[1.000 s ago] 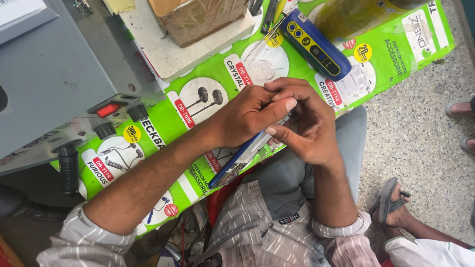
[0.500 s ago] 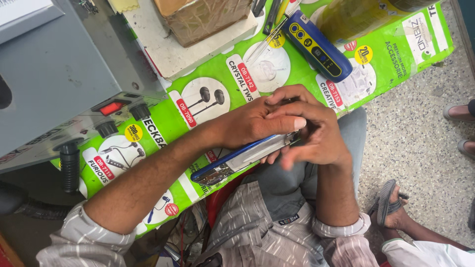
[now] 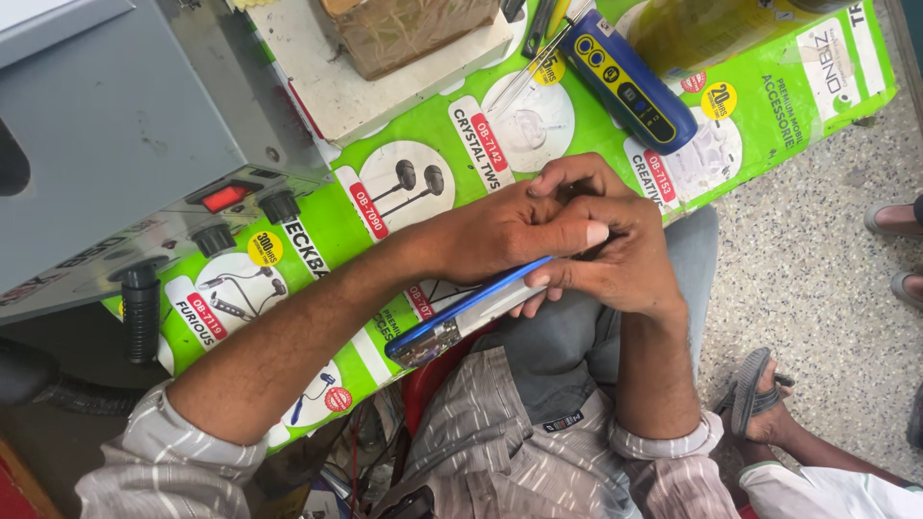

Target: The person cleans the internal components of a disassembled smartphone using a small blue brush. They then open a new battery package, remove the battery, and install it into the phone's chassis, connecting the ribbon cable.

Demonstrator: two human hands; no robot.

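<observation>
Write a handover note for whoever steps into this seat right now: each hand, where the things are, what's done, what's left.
Left hand: closed over the top end of the blue-edged phone, thumb pressed along it.
Right hand: cupped under the same end, fingers wrapped round the phone.
Phone: held edge-up over the lap, lower end free, just off the green printed sheet.
Nearby: blue handheld tool on the sheet, grey box with a red switch to the left.
Done: phone gripped by both hands.
Left: what the fingers are working at is hidden; check the top end.

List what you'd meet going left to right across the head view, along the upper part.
Grey machine → red rocker switch → brown taped box → blue handheld tool → speckled floor.
</observation>
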